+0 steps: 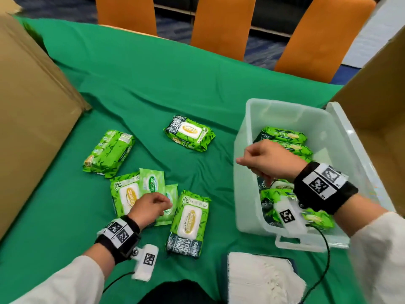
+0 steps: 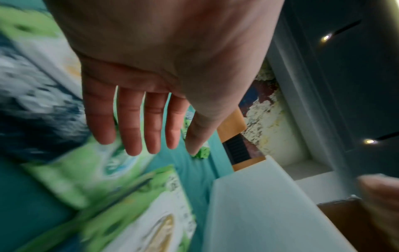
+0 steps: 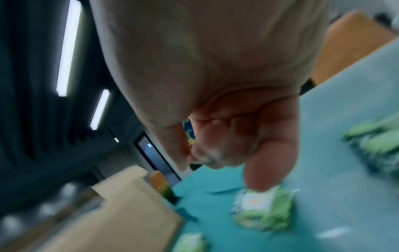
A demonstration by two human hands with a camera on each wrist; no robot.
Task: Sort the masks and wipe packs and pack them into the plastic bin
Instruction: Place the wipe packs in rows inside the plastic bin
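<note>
A: Start at the left. What's there?

B: A big cardboard box (image 1: 32, 119) at the table's left edge, then wipe packs strewn on the green cloth (image 1: 142, 84). One pack (image 1: 109, 153) lies on its side near the box. Another pack (image 1: 189, 133) sits further back, toward the middle.

A: And the left hand?

B: The left hand (image 1: 149, 208) is low over a cluster of small packs (image 1: 152, 183), just beside a large pack (image 1: 190, 222) to its right. In the left wrist view its fingers (image 2: 131, 122) are straight and slightly spread, gripping nothing.

A: Which way does that large pack lie?

B: Its long axis runs away from the person, slightly tilted, with the dark end nearest them. It lies immediately right of the left hand, which is plainly the nearer hand; the bin is further right again.

A: Any writing?

B: "Sanicare" on the yellow lid labels, "80" at the corners, and "100%" on the dark band. The rest is too blurred.

A: Then the right side?

B: The plastic bin (image 1: 242, 172) holds several packs already. The right hand (image 1: 269, 160) hovers over its near-left rim, fingers loosely curled, holding nothing. A white stack (image 1: 260, 275), perhaps masks, lies by the person's body.
</note>
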